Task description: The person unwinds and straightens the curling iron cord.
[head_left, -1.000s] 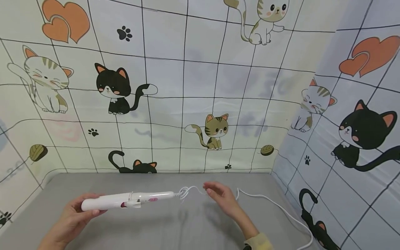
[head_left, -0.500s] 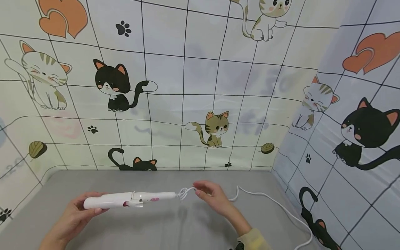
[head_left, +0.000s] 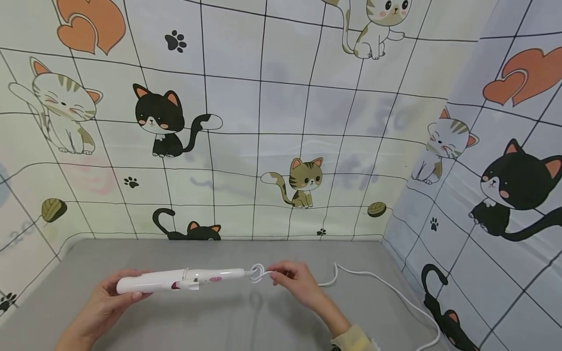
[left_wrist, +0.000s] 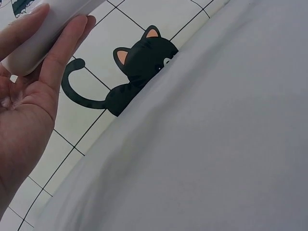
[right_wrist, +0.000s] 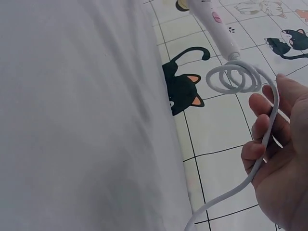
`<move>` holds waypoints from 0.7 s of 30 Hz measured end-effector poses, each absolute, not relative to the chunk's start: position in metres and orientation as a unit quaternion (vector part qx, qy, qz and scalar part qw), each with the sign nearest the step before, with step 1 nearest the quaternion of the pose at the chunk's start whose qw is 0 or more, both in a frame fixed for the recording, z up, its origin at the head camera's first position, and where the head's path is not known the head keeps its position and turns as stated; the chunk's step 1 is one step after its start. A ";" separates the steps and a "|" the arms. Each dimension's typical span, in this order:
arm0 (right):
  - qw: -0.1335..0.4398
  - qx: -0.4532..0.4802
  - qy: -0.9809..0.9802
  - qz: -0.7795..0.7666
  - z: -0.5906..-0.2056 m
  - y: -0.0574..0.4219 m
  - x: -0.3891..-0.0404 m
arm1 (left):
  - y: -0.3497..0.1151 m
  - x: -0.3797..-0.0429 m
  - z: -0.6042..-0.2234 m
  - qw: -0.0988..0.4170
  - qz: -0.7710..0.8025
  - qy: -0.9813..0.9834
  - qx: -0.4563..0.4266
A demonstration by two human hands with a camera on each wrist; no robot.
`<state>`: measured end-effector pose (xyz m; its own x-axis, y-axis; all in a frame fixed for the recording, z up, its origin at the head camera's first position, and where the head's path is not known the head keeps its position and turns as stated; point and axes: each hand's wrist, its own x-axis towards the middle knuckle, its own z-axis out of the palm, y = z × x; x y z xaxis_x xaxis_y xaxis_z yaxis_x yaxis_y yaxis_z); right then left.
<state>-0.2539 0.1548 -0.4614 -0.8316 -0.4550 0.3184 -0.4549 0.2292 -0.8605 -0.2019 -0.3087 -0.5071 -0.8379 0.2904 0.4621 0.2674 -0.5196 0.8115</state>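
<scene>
My left hand (head_left: 103,303) grips the thick end of a white curling iron (head_left: 151,282), thumb below and fingers behind. The iron is held level above the grey surface, with a small lever at its middle and a pink mark on its slim handle. From the handle's right end runs a white power cord (right_wrist: 231,193), wound there in a few small loops (right_wrist: 231,79). Just right of the loops, my right hand (head_left: 298,285) holds the cord between thumb and fingers. In the right wrist view the cord crosses the curled fingers (right_wrist: 262,127). The plug is out of sight.
A grey cloth-covered surface (head_left: 197,321) lies beneath both hands. The rest of the cord trails across its right side toward the front edge. Cat-print cloth walls (head_left: 237,161) stand at the back and on both sides.
My right hand has moved left along the cord to beside the loops, and its fingers have closed on the cord. The left hand and curling iron have barely moved.
</scene>
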 end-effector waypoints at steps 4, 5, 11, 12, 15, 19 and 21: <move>0.002 -0.279 0.785 -0.553 -0.463 0.154 -0.253 | -0.311 -0.201 -0.507 0.002 0.836 0.455 0.307; 0.001 -0.274 0.787 -0.553 -0.464 0.155 -0.254 | -0.312 -0.201 -0.507 0.000 0.838 0.447 0.312; -0.010 -0.254 0.787 -0.562 -0.465 0.166 -0.258 | -0.318 -0.198 -0.506 -0.009 0.847 0.433 0.309; -0.010 -0.256 0.785 -0.563 -0.463 0.169 -0.259 | -0.319 -0.198 -0.506 -0.007 0.846 0.433 0.311; -0.007 -0.267 0.779 -0.567 -0.463 0.176 -0.262 | -0.320 -0.199 -0.506 0.001 0.845 0.424 0.327; -0.004 -0.280 0.777 -0.563 -0.463 0.185 -0.266 | -0.323 -0.199 -0.506 0.012 0.846 0.400 0.353; -0.005 -0.284 0.778 -0.560 -0.463 0.190 -0.268 | -0.324 -0.198 -0.506 0.010 0.847 0.394 0.358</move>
<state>-0.2681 0.1898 -0.4633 -0.8386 -0.4367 0.3257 -0.4474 0.2109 -0.8691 -0.1984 -0.3243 -0.5064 -0.7439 0.2988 0.5978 0.2649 -0.6893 0.6743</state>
